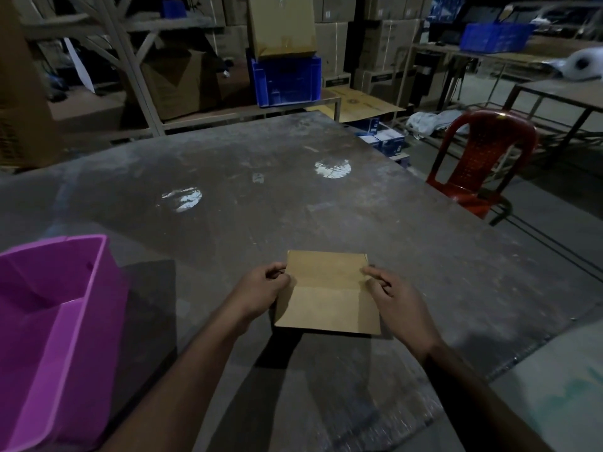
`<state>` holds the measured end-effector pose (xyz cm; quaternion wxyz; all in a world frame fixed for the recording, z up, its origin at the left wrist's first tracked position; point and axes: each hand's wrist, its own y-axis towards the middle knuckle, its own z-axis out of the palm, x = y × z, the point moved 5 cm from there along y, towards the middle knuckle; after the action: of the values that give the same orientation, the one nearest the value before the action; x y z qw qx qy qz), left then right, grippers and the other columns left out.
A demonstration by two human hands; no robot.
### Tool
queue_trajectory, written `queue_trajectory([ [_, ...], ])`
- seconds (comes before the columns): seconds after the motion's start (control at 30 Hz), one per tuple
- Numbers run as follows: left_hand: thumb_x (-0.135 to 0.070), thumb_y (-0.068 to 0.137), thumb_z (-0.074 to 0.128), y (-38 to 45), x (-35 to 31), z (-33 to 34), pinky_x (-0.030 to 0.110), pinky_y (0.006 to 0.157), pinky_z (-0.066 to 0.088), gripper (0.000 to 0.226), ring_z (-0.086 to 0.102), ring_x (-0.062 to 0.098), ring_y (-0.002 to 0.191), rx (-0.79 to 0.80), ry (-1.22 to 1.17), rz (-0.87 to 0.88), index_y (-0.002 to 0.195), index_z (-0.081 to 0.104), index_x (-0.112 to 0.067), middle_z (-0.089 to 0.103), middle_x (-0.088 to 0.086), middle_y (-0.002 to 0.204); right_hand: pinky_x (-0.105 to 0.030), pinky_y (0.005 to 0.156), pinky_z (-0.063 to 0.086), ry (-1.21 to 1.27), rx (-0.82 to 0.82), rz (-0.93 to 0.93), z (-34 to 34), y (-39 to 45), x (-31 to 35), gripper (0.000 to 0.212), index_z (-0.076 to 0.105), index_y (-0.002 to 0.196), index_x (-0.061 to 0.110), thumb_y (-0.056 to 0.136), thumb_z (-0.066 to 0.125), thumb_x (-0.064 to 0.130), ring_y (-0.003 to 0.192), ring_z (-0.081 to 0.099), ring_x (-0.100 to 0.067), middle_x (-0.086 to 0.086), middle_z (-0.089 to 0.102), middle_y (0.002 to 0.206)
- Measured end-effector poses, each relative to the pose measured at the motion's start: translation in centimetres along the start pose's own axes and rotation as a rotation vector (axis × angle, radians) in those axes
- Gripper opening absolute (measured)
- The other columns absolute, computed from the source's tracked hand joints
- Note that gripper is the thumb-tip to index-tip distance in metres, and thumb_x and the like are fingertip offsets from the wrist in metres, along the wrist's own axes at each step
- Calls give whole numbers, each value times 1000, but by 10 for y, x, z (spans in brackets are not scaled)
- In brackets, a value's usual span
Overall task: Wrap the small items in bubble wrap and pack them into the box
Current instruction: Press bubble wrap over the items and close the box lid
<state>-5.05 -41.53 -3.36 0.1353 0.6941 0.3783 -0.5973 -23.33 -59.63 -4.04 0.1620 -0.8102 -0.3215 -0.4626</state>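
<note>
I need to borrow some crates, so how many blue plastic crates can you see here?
2: one blue crate on the low shelf behind the table, under a cardboard box; another on the far right bench. More may be hidden.

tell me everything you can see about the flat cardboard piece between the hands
The cardboard piece is plain brown, a flattened box or folded sheet with a crease across its middle and small notches at its far corners. It lies on the grey table, near the front edge. The left hand pinches its left edge and the right hand its right edge.
</note>
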Motion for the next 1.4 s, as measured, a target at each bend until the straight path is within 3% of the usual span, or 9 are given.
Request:
queue_trajectory([
  [0.13, -9, 101, 54, 2, 0, 0, 28, 78, 50, 24, 65, 5, 81, 8, -20, -9, 106, 71, -26, 74, -6, 97, -36, 101, 52, 2, 27, 9, 2, 4, -5, 28, 69, 124, 23, 98, 60, 23, 110, 65, -7, 20, 61, 117],
  [0.27, -3, 100, 54, 3, 0, 0, 20, 68, 49, 27, 63, -8, 65, 8, -40, -4, 104, 70, -24, 71, -13, 84, -40, 96, 55, 101, 27, 63, 5, 4, -14, 26, 70, 121, 25, 97, 63, 20, 102, 67, -10, 9, 71, 111],
  [0.43, -3, 98, 60, 1, 10, 1, 31, 85, 51, 26, 66, 12, 89, 2, -93, -41, 116, 71, -19, 73, 0, 102, -24, 82, 49, 158, -17, 63, 9, -1, -15, 28, 69, 121, 26, 96, 65, 15, 86, 62, -6, 11, 66, 94],
  [0.63, -1, 98, 60, -3, 16, 4, 26, 80, 50, 27, 63, 14, 90, -11, -150, -54, 121, 68, -13, 70, 6, 103, -26, 72, 47, 214, -13, 96, 11, -2, -20, 23, 68, 113, 26, 94, 67, 13, 78, 58, -11, 6, 59, 80],
  [0.73, -3, 98, 62, -5, 22, 3, 27, 82, 51, 25, 63, 12, 88, -23, -179, -50, 120, 68, -14, 70, 4, 102, -27, 70, 47, 214, -22, 99, 12, -4, -19, 22, 64, 111, 29, 94, 68, 15, 78, 57, -13, 2, 59, 84],
  [0.87, -4, 98, 63, -6, 25, 4, 18, 71, 51, 23, 64, 1, 76, -56, -186, -40, 118, 68, -13, 70, -1, 95, -17, 65, 45, 172, -81, 102, 10, -13, -12, 23, 59, 116, 23, 95, 67, 18, 84, 60, -9, -1, 64, 97],
  [1.03, -9, 97, 66, -10, 29, 5, 29, 81, 52, 16, 67, 16, 91, -116, -158, -23, 109, 72, -17, 75, 4, 102, -6, 58, 42, 155, -112, 87, 7, -25, -8, 21, 59, 116, 25, 96, 65, 25, 88, 61, -4, 5, 65, 100],
  [1.2, -17, 98, 64, -1, 23, 6, 36, 89, 54, 14, 69, 17, 97, -127, -108, -44, 110, 70, -22, 75, 1, 107, -22, 70, 54, 289, -85, 91, 5, -25, -5, 24, 63, 119, 26, 96, 65, 34, 93, 68, -11, 4, 68, 101],
  [1.4, -20, 99, 63, 5, 10, 3, 28, 74, 50, 15, 66, 13, 86, -142, -109, 7, 109, 73, -14, 76, 1, 98, -9, 75, 46, 248, -76, 32, -2, -19, 3, 31, 65, 124, 26, 94, 67, 36, 102, 63, -4, 7, 67, 109],
])
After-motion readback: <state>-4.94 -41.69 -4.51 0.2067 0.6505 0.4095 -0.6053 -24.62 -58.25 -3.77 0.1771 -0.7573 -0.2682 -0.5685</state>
